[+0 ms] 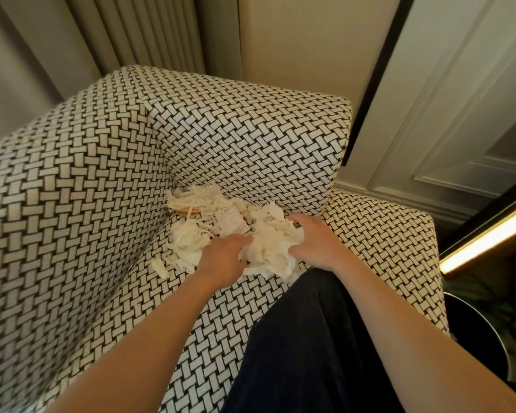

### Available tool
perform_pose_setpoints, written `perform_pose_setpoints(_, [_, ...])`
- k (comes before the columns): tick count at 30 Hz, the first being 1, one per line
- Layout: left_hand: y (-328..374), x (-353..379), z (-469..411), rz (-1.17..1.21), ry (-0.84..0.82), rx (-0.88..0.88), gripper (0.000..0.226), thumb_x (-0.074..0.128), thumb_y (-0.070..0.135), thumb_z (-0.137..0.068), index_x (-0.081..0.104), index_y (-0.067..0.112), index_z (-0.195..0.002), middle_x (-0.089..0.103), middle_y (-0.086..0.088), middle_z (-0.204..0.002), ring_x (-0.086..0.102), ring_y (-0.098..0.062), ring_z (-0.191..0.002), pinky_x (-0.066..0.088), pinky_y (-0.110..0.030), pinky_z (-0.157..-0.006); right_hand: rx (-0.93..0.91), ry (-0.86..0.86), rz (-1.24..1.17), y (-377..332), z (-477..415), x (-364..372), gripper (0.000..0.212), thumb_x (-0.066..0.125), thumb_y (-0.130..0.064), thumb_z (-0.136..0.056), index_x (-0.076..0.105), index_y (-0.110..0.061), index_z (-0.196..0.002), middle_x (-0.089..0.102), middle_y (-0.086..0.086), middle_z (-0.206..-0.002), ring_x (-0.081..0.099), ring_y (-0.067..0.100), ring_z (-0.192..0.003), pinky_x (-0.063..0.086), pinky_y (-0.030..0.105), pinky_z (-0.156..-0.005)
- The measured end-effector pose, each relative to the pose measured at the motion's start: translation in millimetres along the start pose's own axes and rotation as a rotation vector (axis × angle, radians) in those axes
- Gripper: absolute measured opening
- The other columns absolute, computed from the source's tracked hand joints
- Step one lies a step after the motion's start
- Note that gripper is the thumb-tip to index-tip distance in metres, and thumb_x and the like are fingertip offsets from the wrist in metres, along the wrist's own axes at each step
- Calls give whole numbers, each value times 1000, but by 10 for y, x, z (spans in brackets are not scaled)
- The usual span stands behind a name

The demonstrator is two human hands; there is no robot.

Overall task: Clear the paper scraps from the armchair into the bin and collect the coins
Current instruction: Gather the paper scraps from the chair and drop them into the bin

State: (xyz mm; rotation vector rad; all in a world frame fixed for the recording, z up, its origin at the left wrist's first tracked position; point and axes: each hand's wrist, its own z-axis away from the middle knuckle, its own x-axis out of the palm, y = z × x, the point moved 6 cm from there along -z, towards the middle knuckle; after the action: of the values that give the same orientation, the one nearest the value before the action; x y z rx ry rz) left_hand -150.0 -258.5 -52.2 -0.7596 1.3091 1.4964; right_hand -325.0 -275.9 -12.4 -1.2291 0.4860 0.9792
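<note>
**Clump held between two hands, bin toward 4 o'clock**

The paper scraps point(268, 245) lie on the seat of the armchair point(87, 204). The right hand point(316, 242) curls its fingers round the big clump. The left hand point(224, 257) meets it from 9 o'clock with fingers buried, so I cannot tell its grip. Loose scraps trail toward 11 o'clock. The dark round thing at 4 o'clock, probably the bin point(477, 338), is nearer the right hand. I cannot make out any coins.

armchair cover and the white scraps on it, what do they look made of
The armchair looks like matte woven upholstery fabric, judging by its black-and-cream basketweave pattern and soft edges. The scraps are probably thin, tissue-like paper, matte off-white: ragged torn edges and crumpling.
</note>
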Motion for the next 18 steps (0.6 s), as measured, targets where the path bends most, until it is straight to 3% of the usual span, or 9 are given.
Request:
perform_pose_setpoints(2, [-29, 36, 37, -21, 2, -14, 49, 55, 27, -92, 41, 32, -139, 51, 0, -136, 41, -25, -124, 35, -37, -102, 42, -84, 33, 60, -46, 83, 74, 66, -11, -77, 33, -23, -143, 39, 8, -141, 45, 25, -122, 37, 27, -89])
perform_pose_setpoints(4, [-56, 36, 52, -37, 33, -16, 44, 58, 31, -90, 45, 32, -133, 60, 3, -124, 46, -23, -115, 37, -36, -96, 82, -89, 53, 113, -64, 100, 68, 69, -10, -75, 43, -20, -137, 44, 7, -138, 48, 23, -117, 38, 23, -84])
perform_pose_setpoints(8, [-65, 16, 56, -89, 82, 0, 45, 56, 40, -90, 40, 32, -132, 66, 3, -109, 50, -22, -107, 40, -36, -90, 50, 68, 12, 102, -49, -7, 25, 64, -11, -80, 65, -14, -105, 62, 7, -109, 59, 16, -82, 43, 19, -60])
perform_pose_setpoints(10, [-31, 36, 58, -117, 59, 21, 54, 54, 41, -91, 30, 36, -139, 65, 1, -113, 49, -24, -110, 39, -38, -93, 4, 151, 32, 68, -22, -66, 12, 63, -14, -84, 69, -11, -94, 66, 5, -97, 61, 18, -85, 44, 22, -64])
perform_pose_setpoints(13, [36, 38, 73, -159, 31, 28, 47, 51, 38, -92, 36, 37, -136, 63, 2, -116, 45, -25, -114, 34, -39, -97, -21, 244, 9, 60, 20, -126, 12, 63, -23, -87, 68, -14, -92, 66, 2, -90, 61, 18, -84, 47, 29, -73])
perform_pose_setpoints(18, [49, -53, 105, -224, 87, -15, 42, 57, 42, -88, 46, 31, -127, 64, 2, -114, 46, -22, -114, 33, -37, -97, -23, 391, -77, 82, 100, -255, 18, 59, -28, -90, 69, -13, -92, 66, 2, -86, 57, 15, -74, 39, 22, -61])
